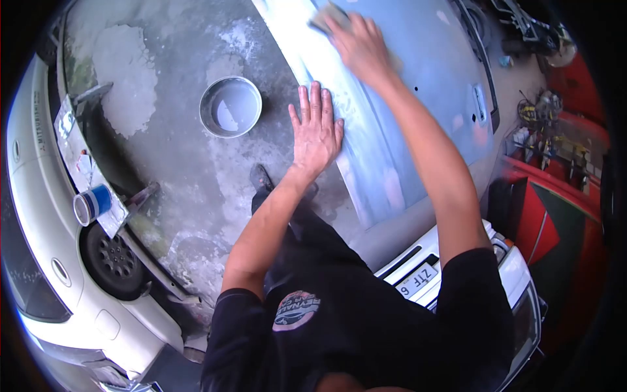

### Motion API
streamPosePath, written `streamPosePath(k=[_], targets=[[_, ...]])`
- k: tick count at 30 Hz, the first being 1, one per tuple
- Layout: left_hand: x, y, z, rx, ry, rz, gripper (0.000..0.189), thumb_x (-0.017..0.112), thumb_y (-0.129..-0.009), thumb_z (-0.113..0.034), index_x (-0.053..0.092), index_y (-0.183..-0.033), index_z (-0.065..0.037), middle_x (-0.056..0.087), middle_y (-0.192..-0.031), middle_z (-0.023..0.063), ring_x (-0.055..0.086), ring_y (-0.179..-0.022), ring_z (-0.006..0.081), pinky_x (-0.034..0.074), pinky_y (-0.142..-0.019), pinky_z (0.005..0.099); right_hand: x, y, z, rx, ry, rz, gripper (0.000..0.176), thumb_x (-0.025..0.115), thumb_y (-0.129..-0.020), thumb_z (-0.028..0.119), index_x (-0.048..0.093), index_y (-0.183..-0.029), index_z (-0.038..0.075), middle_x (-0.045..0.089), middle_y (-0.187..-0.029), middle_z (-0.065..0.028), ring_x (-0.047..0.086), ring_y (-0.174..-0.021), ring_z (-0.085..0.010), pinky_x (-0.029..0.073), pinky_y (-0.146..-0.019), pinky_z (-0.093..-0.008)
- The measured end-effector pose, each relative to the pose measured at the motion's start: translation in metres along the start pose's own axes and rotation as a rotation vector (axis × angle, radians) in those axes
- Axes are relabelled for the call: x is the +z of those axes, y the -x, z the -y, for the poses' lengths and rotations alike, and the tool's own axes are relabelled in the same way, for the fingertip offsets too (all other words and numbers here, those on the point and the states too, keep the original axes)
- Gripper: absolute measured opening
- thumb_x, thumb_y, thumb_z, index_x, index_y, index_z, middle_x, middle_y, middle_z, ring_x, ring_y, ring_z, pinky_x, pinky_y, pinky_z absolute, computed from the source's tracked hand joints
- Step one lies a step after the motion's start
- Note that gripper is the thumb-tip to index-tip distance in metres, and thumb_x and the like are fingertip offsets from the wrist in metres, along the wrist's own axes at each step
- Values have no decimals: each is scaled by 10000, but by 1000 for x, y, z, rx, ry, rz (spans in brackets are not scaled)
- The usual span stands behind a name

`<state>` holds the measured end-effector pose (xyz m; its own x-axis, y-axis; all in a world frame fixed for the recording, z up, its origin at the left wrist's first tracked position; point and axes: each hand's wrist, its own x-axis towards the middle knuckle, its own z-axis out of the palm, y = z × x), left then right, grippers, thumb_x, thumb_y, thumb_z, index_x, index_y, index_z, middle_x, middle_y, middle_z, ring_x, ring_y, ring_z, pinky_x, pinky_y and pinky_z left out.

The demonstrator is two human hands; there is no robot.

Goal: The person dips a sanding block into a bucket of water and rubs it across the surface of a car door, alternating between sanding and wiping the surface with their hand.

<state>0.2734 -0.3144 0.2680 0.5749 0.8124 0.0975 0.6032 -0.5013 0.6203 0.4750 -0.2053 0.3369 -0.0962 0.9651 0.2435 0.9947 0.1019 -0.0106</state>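
Observation:
A pale blue-white car door panel [418, 124] fills the upper right, with lighter patches and small holes in its surface. My right hand [362, 49] is closed round a tan and grey sanding block [328, 17], which lies against the panel near its top. Flat on the panel's left edge rests my left hand [317, 127], fingers spread and holding nothing. To the left of that hand, a round metal bucket [230, 107] with greyish liquid stands on the concrete floor.
A white car [49, 215] stands at the left, beside a narrow bench [81, 140] bearing a blue-labelled can [93, 204]. Behind the panel's lower edge is another white vehicle [424, 277]. Red shelving [555, 189] with tools stands at the right.

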Motion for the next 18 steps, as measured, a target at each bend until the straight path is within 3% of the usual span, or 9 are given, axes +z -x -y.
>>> streamPosePath(k=[4,7,10,12,13,15,17,18], targets=[[5,0,5,2,58,-27,750,553,-1050,-300,307,-1645,84,157,-1769,284,80,-1640,528,174,-1261,730,-42,178,12,-7,-56,36,603,719,-964,175,594,-1554,170,539,-1506,-295,555,-1273,-480,455,-1077,-571],[8,0,5,2,85,-32,749,533,-1061,-333,316,-1647,80,153,-1776,273,88,-1642,521,176,-1254,743,-26,141,-2,-85,24,37,579,707,-986,212,608,-1556,187,556,-1459,-294,559,-1268,-469,445,-1100,-550],[9,1,5,4,71,-31,755,534,-1060,-332,306,-1651,78,150,-1777,273,83,-1644,515,179,-1253,745,8,-5,1,-2,13,28,530,682,-997,188,634,-1525,188,578,-1440,-273,571,-1244,-432,462,-1066,-519],[5,-4,4,-5,5,-21,761,533,-1059,-332,295,-1655,75,144,-1779,270,74,-1648,508,181,-1254,743,8,-14,6,9,-12,8,522,685,-990,191,642,-1510,174,578,-1460,-263,572,-1258,-434,468,-1066,-520],[3,0,1,7,9,-16,761,533,-1059,-332,295,-1655,75,144,-1779,270,74,-1648,508,181,-1254,743,4,-12,6,9,-31,6,514,688,-983,194,651,-1495,160,578,-1480,-253,572,-1272,-435,474,-1065,-521],[0,-4,2,-14,20,5,755,569,-1039,-266,295,-1646,89,148,-1774,278,61,-1646,514,177,-1269,716,-13,75,8,-78,9,-50,507,687,-988,201,654,-1493,167,575,-1479,-257,569,-1281,-437,472,-1066,-517],[5,2,0,-31,48,-15,757,570,-1038,-269,296,-1646,89,147,-1772,283,62,-1643,523,175,-1269,717,-46,158,14,-33,-39,40,513,687,-1001,204,645,-1510,164,569,-1471,-270,567,-1287,-442,451,-1105,-519],[5,0,2,-23,64,-32,753,550,-1051,-300,301,-1650,80,142,-1777,273,62,-1647,513,175,-1264,727,-43,150,8,-59,-37,40,513,687,-1001,204,645,-1510,164,569,-1471,-270,567,-1287,-442,451,-1105,-519]])
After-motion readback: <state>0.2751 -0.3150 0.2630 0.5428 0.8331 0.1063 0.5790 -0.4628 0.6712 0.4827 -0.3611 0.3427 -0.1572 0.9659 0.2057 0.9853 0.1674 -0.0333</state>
